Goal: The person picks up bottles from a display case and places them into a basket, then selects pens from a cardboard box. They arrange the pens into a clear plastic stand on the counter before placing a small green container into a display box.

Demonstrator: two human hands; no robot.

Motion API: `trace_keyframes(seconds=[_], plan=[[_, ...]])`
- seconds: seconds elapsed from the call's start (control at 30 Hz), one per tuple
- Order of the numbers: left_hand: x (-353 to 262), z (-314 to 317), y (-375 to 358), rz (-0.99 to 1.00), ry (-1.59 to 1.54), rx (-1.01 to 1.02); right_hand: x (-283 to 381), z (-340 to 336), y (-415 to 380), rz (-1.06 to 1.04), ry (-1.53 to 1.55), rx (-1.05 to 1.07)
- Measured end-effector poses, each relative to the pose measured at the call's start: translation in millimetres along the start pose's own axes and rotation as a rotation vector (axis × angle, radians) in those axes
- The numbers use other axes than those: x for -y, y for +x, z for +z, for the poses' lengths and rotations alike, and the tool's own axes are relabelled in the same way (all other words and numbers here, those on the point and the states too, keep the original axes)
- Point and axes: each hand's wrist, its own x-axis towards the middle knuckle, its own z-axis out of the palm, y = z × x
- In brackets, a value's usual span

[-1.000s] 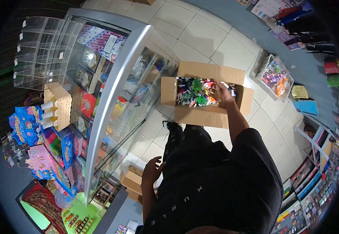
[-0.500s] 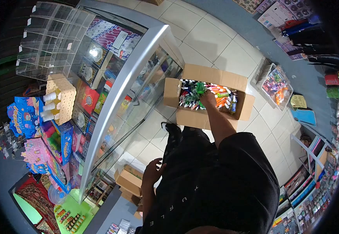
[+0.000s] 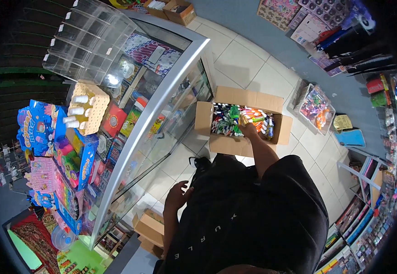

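Note:
An open cardboard box (image 3: 232, 145) stands on the tiled floor, filled with many pens and markers (image 3: 257, 116) in white, orange, green and dark colours. My right hand (image 3: 248, 129) reaches into the middle of the box, its fingers among the pens beside a green bundle (image 3: 235, 112). Something small and yellowish shows at the fingertips, too small to name. My left hand (image 3: 178, 196) hangs beside my dark shirt, fingers apart and holding nothing, near the glass display case (image 3: 136, 141).
A basket of colourful packets (image 3: 317, 109) stands right of the box. Boxes of toys (image 3: 73, 160) and a woven basket with bottles (image 3: 91, 107) sit on the glass case. Another carton (image 3: 150, 226) lies at the lower left. Shelves (image 3: 360, 219) line the right.
The view has shifted slightly. My right hand is still in the box, now with something yellowish at its fingertips. My left hand remains low at my side.

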Motion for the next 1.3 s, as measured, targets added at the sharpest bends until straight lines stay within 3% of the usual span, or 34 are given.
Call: trace_keyframes(seconds=[0.2,0.27,0.4,0.53,0.6,0.67,0.73,0.8,0.9,1.0,1.13,1.2,1.3], plan=[[4,-28,12,0.174,-0.037,-0.019,-13,-16,-44,-0.08,0.35,0.052],[7,-37,18,0.253,-0.08,-0.017,12,-28,-73,-0.163,0.441,0.035],[5,-62,21,0.426,-0.198,0.013,89,-48,-147,-0.405,0.611,0.216],[-2,-82,22,0.605,-0.372,-0.027,173,-38,-223,-0.648,0.516,0.281],[-1,-82,18,0.669,-0.506,-0.104,217,-32,-274,-0.606,0.339,0.279],[1,-83,20,0.737,-0.7,-0.177,237,-3,-292,-0.916,0.237,0.254],[9,-90,13,0.676,-0.829,-0.084,268,15,-335,-1.111,0.224,0.315],[21,-99,5,0.717,-0.736,-0.135,286,31,-359,-0.945,0.031,0.444],[49,-113,-17,0.637,-0.927,-0.059,301,49,-373,-0.988,-0.065,0.481],[66,-121,-42,0.547,-1.04,-0.147,325,44,-390,-0.749,0.055,0.645],[92,-129,-50,0.704,-1.041,-0.206,341,41,-370,-0.686,0.362,0.88],[96,-137,-58,0.693,-1.034,-0.224,356,34,-368,-0.6,0.538,1.014],[88,-154,-74,0.722,-0.957,-0.248,386,16,-369,-0.599,0.553,1.071]])
